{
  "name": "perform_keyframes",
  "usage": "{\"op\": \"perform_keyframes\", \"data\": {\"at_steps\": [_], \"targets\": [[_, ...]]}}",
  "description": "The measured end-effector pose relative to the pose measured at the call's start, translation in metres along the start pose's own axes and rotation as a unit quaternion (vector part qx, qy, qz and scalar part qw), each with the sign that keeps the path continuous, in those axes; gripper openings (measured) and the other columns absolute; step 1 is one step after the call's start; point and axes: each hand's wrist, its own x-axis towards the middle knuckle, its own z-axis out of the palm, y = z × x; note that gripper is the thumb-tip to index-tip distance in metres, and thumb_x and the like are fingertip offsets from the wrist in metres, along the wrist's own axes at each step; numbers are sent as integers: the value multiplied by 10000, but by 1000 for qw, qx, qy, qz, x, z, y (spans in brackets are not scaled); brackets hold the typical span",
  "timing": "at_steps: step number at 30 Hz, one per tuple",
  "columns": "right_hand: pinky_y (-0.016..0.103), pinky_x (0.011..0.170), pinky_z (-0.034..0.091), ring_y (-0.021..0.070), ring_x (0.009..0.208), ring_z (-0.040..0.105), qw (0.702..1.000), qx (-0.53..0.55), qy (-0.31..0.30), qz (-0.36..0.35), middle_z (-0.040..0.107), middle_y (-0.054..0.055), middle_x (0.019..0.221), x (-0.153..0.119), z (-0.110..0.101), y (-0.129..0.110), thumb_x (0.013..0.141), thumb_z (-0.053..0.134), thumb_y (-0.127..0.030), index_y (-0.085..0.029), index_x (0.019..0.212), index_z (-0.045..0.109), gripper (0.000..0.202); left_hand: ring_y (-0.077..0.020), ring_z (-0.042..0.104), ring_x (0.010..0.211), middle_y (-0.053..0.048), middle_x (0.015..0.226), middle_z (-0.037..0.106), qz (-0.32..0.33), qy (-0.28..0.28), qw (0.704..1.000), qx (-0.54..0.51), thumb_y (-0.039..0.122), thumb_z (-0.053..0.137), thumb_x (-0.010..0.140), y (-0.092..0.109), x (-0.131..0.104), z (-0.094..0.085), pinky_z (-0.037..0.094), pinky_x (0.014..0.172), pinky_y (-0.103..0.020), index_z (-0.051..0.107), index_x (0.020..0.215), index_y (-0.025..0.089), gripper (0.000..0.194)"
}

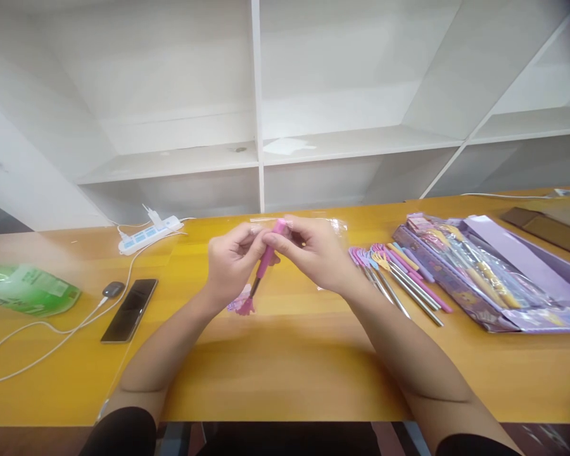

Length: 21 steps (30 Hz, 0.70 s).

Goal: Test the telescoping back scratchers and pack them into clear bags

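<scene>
Both my hands come together over the middle of the table around a pink-handled back scratcher (pixel 266 261). Its handle tilts up and away, and the dark rod runs down to a pink claw-shaped head. My left hand (pixel 232 259) has its fingers closed on the handle from the left. From the right, my right hand (pixel 308 253) grips near the handle's top end, thumb across it. A small purple-pink printed piece shows beside the head, its kind unclear. Clear plastic wrap (pixel 337 227) lies partly hidden behind my right hand.
Right of my hands lie several metal rods (pixel 399 288) with coloured claw heads and several coloured handles (pixel 411 263). A purple box (pixel 460 294) holds wrapped scratchers. To the left are a phone (pixel 129 310), a power strip (pixel 149 235), a cable and a green package (pixel 28 290). White shelving (pixel 260 114) stands behind.
</scene>
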Motion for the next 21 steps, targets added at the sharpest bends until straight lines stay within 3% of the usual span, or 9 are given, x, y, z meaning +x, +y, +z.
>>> {"op": "perform_keyframes", "data": {"at_steps": [3,10,16,21], "targets": [[259,627,444,113,670,565,997,60,-36,-17,661,-16,729,1,-2,1,1049,685,-591,-205,777,645,474,-202,811,666,-33,782,813,-45,-7,997,-64,567,775,995,-1,1,0,679,656,-294,699,925,197,384],[286,664,459,125,693,573,985,147,-81,-34,614,-12,728,5,-5,13,1076,661,-528,-202,783,657,438,-220,821,746,-69,873,810,-102,-77,981,-146,592,748,1006,-6,9,-9,721,704,-352,733,956,185,410],[284,630,403,121,676,487,991,119,-58,-26,568,-18,713,8,-8,19,989,748,-617,-207,691,558,541,-201,790,880,-74,1045,793,-95,-70,981,-155,555,808,969,-5,10,-9,713,787,-352,819,977,219,336],[268,612,322,102,665,399,990,93,-100,-39,442,-60,702,10,-11,16,937,806,-636,-209,730,534,547,-154,754,864,-47,939,777,-108,-83,972,-193,440,898,916,-7,12,-9,660,825,-275,816,935,209,246]]}}
